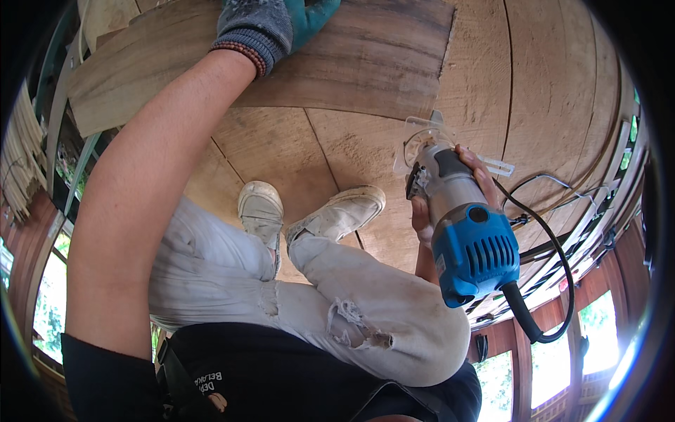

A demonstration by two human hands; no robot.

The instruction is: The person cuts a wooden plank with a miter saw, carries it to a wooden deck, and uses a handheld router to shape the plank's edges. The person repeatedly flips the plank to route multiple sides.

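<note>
My right hand [420, 216] is bare and wrapped round a trim router [474, 251] with a blue motor cap, a silver body and a clear base. The router is tilted, its base beside the near right corner of a dark-grained wooden board [358, 70]. Whether base and board touch, I cannot tell. On the board rests my left hand [271, 21], in a grey and teal glove, with a beaded band at the wrist. Its thumb is stretched out to the side; the other fingers run past the top edge of the picture.
Under the board is a wooden plank floor [478, 91] with dark seams and sawdust. My shoes [261, 211] stand just below the board. A black power cord [562, 260] loops from the router's back end. More cables [552, 184] lie at the right; thin wooden strips [24, 151] stand at the left.
</note>
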